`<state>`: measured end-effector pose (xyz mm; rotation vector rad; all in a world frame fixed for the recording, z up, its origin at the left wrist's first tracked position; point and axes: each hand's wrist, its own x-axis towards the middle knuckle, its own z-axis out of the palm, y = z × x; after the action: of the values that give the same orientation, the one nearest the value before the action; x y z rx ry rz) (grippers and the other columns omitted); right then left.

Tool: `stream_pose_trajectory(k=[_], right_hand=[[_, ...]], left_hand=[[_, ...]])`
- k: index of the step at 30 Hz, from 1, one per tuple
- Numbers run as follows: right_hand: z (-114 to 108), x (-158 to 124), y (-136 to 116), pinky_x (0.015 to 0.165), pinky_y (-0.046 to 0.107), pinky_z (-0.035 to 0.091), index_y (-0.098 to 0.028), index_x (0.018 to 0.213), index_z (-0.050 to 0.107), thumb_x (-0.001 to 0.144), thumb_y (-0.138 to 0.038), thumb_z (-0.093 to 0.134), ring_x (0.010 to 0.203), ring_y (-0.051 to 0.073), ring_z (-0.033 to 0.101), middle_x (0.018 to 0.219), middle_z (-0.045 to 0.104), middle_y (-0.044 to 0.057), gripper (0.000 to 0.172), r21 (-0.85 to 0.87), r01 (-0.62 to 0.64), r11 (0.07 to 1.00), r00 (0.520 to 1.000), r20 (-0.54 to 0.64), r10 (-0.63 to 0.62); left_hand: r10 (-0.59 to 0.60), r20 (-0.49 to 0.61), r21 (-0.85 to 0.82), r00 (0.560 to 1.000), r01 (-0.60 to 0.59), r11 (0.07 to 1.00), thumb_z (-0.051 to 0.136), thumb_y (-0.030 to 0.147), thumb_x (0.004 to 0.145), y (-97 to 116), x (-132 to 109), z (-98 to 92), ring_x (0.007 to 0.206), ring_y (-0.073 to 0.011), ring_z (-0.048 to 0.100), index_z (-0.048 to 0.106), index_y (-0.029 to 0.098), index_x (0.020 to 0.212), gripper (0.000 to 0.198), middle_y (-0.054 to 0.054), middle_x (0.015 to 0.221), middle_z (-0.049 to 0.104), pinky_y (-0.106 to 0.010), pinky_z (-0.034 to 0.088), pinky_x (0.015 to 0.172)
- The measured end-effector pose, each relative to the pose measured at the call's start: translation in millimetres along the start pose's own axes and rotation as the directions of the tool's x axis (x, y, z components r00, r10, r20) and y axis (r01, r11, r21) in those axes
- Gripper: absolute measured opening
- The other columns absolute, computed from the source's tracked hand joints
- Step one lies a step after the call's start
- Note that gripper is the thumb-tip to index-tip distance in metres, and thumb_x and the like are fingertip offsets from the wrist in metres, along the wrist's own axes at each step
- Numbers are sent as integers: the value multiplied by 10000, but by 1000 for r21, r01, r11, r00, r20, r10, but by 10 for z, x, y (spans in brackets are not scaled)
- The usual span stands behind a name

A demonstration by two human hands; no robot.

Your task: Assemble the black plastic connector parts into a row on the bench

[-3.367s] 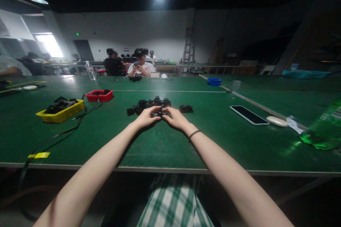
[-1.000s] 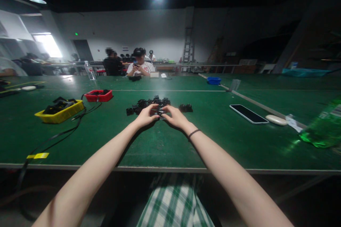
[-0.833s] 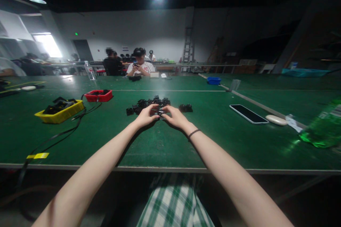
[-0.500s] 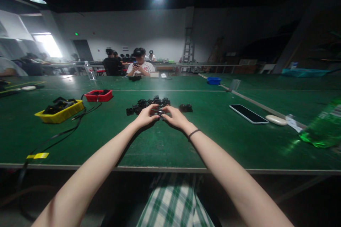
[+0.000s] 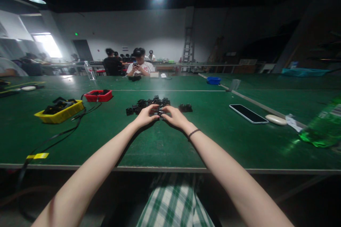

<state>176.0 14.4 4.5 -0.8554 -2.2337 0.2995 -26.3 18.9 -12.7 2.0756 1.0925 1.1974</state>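
Between my two hands is a small black plastic part [image 5: 160, 112], low over the green table [image 5: 160, 149]. My left hand [image 5: 147, 115] curls round its left side, thumb and fingertips closed on it. From the other side, my right hand [image 5: 174, 116] grips the same part with thumb and fingers. Its exact kind is too small to make out, and the fingers cover some of it. Just beyond my hands lies a loose pile of similar black parts [image 5: 141, 104]. A short row of black parts [image 5: 185, 108] sits right of my right hand.
A yellow bin [image 5: 60, 114] and a red bin [image 5: 98, 96], both holding black parts, stand left near a black cable [image 5: 78, 122]. At right lie a phone [image 5: 248, 114], a pale oval object [image 5: 276, 120] and a green bottle [image 5: 323, 127]. A blue bin [image 5: 214, 81] stands farther back.
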Motion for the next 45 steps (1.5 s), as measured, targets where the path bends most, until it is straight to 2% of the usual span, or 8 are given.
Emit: stream_pose_trajectory(k=[19, 45], right_hand=[[5, -1, 5, 910, 385, 470, -141, 1058, 624, 849, -188, 600, 985, 207, 622, 1062, 662, 110, 216, -1, 12, 1000, 1000, -4, -12], [-7, -6, -18, 880, 380, 480, -148, 1016, 624, 833, -158, 570, 947, 205, 618, 1024, 664, 97, 191, 13, 19, 1000, 1000, -23, -18]], left_hand=[[19, 19, -6, 1000, -19, 1000, 701, 171, 713, 30, -2, 13, 1046, -249, 649, 559, 150, 1197, 504, -135, 1201, 643, -483, 485, 976], [19, 13, -10, 1000, -19, 1000, 723, 206, 696, 18, -1, -4, 1005, -249, 663, 571, 159, 1180, 510, -127, 1166, 657, -485, 494, 956]])
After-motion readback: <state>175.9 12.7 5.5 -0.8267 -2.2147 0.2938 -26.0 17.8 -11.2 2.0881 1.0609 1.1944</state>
